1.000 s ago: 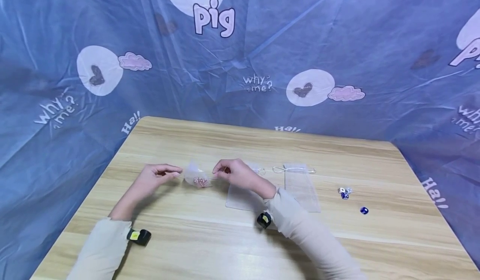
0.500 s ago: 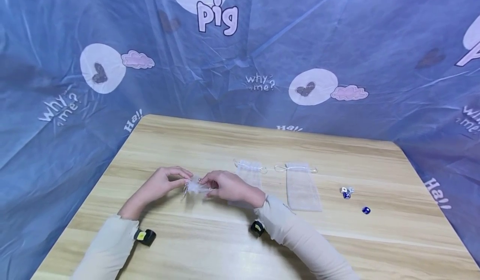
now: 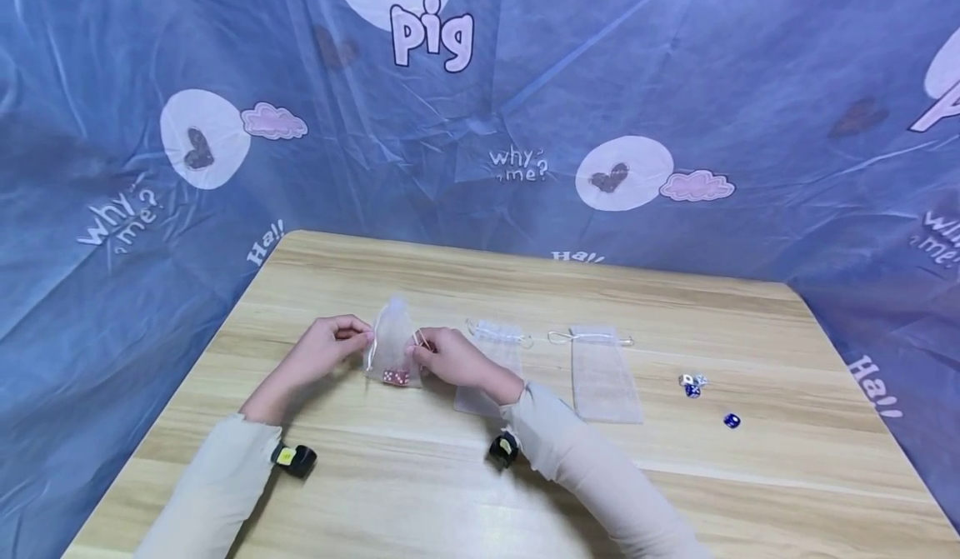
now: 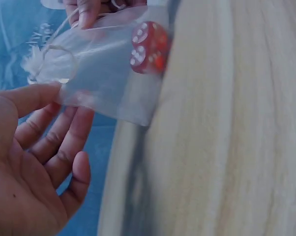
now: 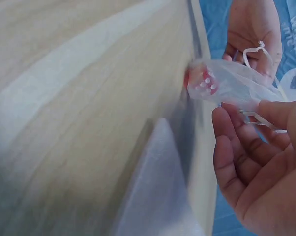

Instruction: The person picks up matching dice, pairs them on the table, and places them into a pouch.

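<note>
A sheer white drawstring bag (image 3: 395,338) stands upright between the two hands, its gathered top pointing up. Red dice (image 4: 149,46) with white pips sit at its bottom and show through the mesh. My left hand (image 3: 330,349) pinches the bag's left side between thumb and fingers, near a white drawstring loop. On the other side my right hand (image 3: 453,355) pinches the bag's edge, with the drawstring (image 5: 258,118) running across its fingers. In the left wrist view the left thumb lies over the bag just below its gathered neck.
Two flat white mesh bags lie right of the hands, one (image 3: 491,338) partly under the right forearm, the other (image 3: 606,376) beside it. Farther right are a small cluster of clear and blue dice (image 3: 692,384) and a single blue die (image 3: 732,420) on the wooden table (image 3: 420,492).
The bag of red dice was tilted, then bunched between the fingers half a second ago. Now it hangs upright and spread, with the dice at the bottom. Both hands stay close on either side.
</note>
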Demonstrator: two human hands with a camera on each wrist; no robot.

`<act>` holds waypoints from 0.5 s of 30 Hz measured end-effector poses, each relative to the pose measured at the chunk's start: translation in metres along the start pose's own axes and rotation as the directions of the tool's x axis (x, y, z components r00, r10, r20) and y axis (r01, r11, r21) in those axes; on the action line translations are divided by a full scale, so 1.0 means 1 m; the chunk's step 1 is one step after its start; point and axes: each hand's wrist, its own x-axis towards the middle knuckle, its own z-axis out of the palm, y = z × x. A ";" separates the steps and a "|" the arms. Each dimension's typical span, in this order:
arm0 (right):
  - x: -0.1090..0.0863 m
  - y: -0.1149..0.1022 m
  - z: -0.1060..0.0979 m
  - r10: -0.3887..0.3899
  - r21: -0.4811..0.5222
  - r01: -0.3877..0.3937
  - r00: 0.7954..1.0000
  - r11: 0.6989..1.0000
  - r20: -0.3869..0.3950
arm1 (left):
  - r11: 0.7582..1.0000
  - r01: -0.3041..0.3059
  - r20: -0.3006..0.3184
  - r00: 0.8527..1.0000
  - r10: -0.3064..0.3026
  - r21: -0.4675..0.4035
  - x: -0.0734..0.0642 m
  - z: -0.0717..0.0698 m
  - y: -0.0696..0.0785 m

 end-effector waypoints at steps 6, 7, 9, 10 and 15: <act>0.009 0.006 0.007 0.144 0.069 -0.146 0.989 0.987 0.024 | 0.997 0.072 0.110 0.992 -0.068 -0.027 0.010 0.000 -0.007; 0.010 0.006 0.009 0.159 0.074 -0.161 0.987 0.984 0.028 | 0.998 0.064 0.129 0.990 -0.060 -0.025 0.010 0.000 -0.008; 0.011 0.006 0.012 0.184 0.084 -0.186 0.983 0.979 0.030 | 0.998 0.046 0.167 0.985 -0.040 -0.032 0.010 -0.001 -0.011; 0.011 0.005 0.013 0.194 0.090 -0.196 0.981 0.976 0.028 | 0.998 0.044 0.183 0.982 -0.036 -0.038 0.009 -0.002 -0.012; 0.012 -0.003 0.019 0.257 0.151 -0.259 0.966 0.954 0.035 | 0.999 0.017 0.223 0.975 -0.007 -0.041 0.008 -0.004 -0.014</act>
